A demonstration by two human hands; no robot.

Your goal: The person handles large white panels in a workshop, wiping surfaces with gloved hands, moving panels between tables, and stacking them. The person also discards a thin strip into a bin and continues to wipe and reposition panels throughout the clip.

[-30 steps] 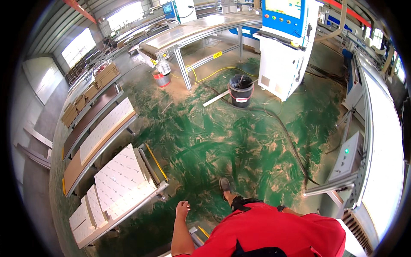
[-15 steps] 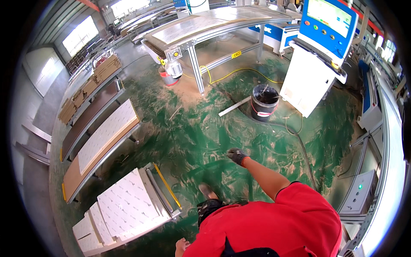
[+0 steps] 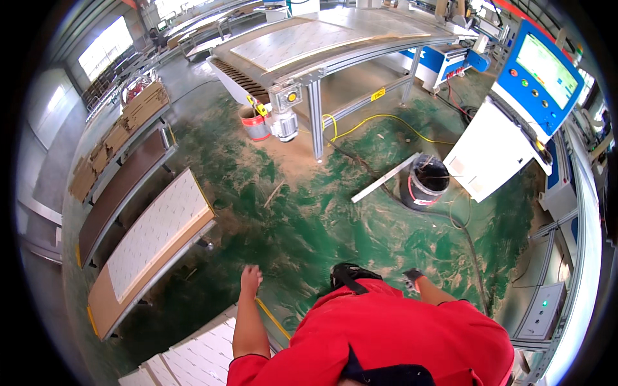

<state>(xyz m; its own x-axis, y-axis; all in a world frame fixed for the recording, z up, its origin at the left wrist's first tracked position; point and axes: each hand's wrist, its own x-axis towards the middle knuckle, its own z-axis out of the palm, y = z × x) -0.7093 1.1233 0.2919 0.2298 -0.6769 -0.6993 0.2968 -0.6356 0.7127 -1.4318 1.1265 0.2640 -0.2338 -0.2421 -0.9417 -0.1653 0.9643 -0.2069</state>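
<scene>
I look down on my red shirt and both arms over a green floor (image 3: 335, 219) strewn with sawdust. My left hand (image 3: 250, 278) is bare, hangs at my side with the fingers curled and holds nothing. It is just above the edge of a stack of white perforated panels (image 3: 199, 354). My right hand (image 3: 412, 277) wears a dark glove and swings close to my body, too small in view to read its fingers. Nothing shows in it. A black bucket (image 3: 428, 183) stands on the floor ahead of it.
A long metal conveyor table (image 3: 322, 45) with a motor spans the back, a red bucket (image 3: 255, 123) beside its leg. A blue and white control console (image 3: 515, 109) stands right. Carts with a white panel (image 3: 158, 231), a brown board (image 3: 122, 193) and cardboard (image 3: 116, 141) line the left. A grey strip (image 3: 386, 177) lies on the floor.
I have moved forward toward the conveyor table and bucket. My right arm has swung back from its outstretched reach to my side, and my left arm has come forward.
</scene>
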